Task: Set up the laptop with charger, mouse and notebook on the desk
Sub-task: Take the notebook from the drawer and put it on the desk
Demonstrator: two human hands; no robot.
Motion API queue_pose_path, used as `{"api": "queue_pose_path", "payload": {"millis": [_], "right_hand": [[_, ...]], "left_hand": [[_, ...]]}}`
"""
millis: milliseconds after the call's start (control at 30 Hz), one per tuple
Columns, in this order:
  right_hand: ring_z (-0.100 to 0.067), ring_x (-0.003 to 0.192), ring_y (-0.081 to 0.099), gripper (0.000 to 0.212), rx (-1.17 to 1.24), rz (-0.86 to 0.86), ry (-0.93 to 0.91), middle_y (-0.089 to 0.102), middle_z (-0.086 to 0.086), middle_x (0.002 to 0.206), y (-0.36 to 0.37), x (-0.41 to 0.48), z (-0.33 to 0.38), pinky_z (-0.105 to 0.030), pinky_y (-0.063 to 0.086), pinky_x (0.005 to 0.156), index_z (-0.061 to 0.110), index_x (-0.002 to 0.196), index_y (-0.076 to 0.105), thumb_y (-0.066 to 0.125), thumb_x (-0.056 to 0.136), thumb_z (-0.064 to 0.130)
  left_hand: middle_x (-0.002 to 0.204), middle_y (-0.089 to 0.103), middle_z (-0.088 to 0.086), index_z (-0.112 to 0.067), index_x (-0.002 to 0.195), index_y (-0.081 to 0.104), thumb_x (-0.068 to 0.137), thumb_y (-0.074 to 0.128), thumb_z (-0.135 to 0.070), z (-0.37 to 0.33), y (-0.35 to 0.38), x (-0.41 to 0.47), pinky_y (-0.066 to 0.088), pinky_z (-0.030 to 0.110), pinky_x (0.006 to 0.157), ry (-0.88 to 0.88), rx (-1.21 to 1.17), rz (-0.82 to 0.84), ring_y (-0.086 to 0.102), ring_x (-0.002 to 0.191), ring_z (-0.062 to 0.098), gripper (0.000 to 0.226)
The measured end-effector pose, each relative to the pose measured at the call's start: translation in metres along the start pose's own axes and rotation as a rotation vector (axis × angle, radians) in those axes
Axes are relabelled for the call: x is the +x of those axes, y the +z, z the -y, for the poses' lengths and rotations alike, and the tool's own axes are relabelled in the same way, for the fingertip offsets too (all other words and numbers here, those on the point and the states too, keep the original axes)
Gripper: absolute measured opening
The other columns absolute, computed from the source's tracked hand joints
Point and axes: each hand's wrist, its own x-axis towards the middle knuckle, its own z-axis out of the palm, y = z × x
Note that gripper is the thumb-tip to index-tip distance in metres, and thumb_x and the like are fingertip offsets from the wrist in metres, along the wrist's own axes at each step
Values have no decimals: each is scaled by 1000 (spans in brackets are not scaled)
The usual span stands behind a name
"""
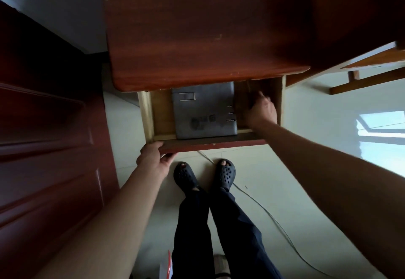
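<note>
While the drawer (pixel 153 112) under the table (pixel 197 37) is pulled out at the middle of the frame, the left hand (pixel 153 160) grips its front edge. The grey laptop (pixel 203 112) lies flat inside. The right hand (pixel 260 110) reaches in just beside it, at the right; whether its grip holds anything cannot be told. Best to hold the drawer steady and lift the laptop out level.
</note>
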Motion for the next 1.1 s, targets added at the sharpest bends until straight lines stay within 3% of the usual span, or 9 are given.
{"api": "queue_pose_path", "payload": {"millis": [67, 233, 367, 533, 700, 800, 867, 967, 1100], "right_hand": [[-37, 119, 54, 58, -66, -5, 75, 54, -19, 129, 8, 17, 4, -43, 44, 97, 12, 141, 37, 62, 88, 16], [-39, 113, 58, 40, -59, -48, 93, 61, -22, 121, 25, 28, 12, -41, 46, 93, 6, 127, 46, 57, 88, 7], [-35, 112, 59, 34, 208, -49, 186, 62, -19, 122, 23, 21, 20, -31, 42, 84, 6, 120, 57, 54, 93, 25], [-26, 95, 67, 55, 409, 253, 198, 69, -8, 110, 17, 6, 26, -42, 56, 87, 16, 120, 61, 68, 79, 52], [-10, 64, 71, 46, 631, 481, 166, 74, 0, 85, -1, -6, 36, -20, 54, 48, 17, 96, 64, 82, 68, 48], [-19, 67, 74, 46, 729, 609, 250, 76, -4, 76, -26, -15, 38, -29, 57, 52, 13, 101, 62, 78, 74, 47], [-21, 72, 74, 44, 787, 659, 283, 77, -7, 84, -49, -23, 30, -35, 61, 65, 13, 107, 62, 74, 78, 44], [-23, 76, 71, 40, 831, 662, 334, 75, -11, 94, -79, -45, 5, -37, 52, 83, 13, 111, 61, 70, 82, 40], [-24, 70, 71, 36, 843, 620, 418, 75, -15, 94, -104, -82, -35, -31, 57, 57, 8, 106, 63, 70, 82, 33]], "left_hand": [[123, 58, 21, -2, 127, 50, 89, 58, 2, 0, 0, 1, 55, 51, 77, 1, -23, 0, 60, 99, 34, 39], [122, 56, 22, -3, 127, 49, 89, 58, 2, 0, -2, 5, 54, 52, 74, 2, -36, 8, 58, 94, 36, 40], [118, 57, 22, -3, 125, 50, 88, 59, 4, -3, -2, 3, 56, 51, 65, -10, -46, -11, 59, 88, 36, 39], [115, 58, 21, -6, 123, 51, 88, 60, 1, -6, -2, -6, 56, 53, 73, -33, -26, -30, 60, 88, 34, 36], [105, 58, 20, -7, 113, 51, 88, 60, -1, -13, 0, -14, 59, 52, 69, -9, -6, -20, 60, 88, 35, 28], [103, 61, 22, -2, 112, 53, 88, 59, 0, -18, 3, -20, 59, 50, 63, -1, -2, -14, 62, 85, 36, 25], [105, 62, 23, 1, 117, 53, 89, 54, 2, -21, 7, -29, 58, 49, 66, 9, 5, -3, 63, 89, 36, 28], [114, 59, 22, -1, 126, 51, 92, 47, -1, -20, 11, -45, 56, 52, 75, 32, -15, 3, 60, 100, 37, 34], [125, 55, 22, -7, 124, 53, 97, 35, -25, -21, 14, -66, 48, 57, 90, -32, -172, 83, 56, 109, 38, 37]]}}
